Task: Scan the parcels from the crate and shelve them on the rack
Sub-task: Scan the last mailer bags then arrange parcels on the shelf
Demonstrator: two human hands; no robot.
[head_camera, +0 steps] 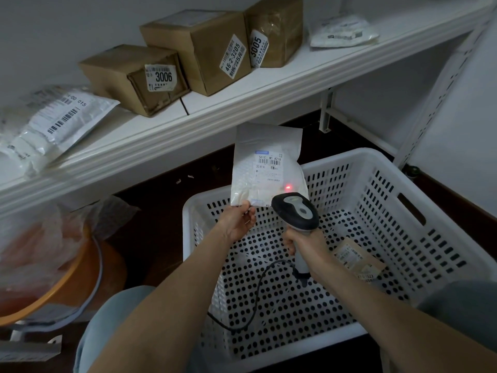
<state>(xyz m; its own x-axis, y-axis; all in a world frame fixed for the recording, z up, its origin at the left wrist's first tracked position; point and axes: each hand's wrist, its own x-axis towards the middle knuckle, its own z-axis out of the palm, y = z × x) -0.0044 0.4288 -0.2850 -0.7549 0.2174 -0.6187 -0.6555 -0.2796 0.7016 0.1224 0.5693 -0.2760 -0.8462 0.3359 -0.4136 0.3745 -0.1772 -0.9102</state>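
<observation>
My left hand (238,220) pinches the lower left corner of a white bag parcel (265,168) and holds it upright above the far rim of the white perforated crate (435,211). My right hand (305,244) grips the handle of a corded barcode scanner (295,211), which points at the parcel. A red scan dot glows on the parcel's lower right, below its printed label. One small brown parcel (357,261) lies on the crate floor at the right. The white rack shelf (242,111) runs above the crate.
On the shelf stand three labelled cardboard boxes (204,49), with white bag parcels at the left (53,125) and far right (341,30). An orange basin (61,281) with plastic wrap sits on the dark floor at the left. A rack upright (435,103) rises at the right.
</observation>
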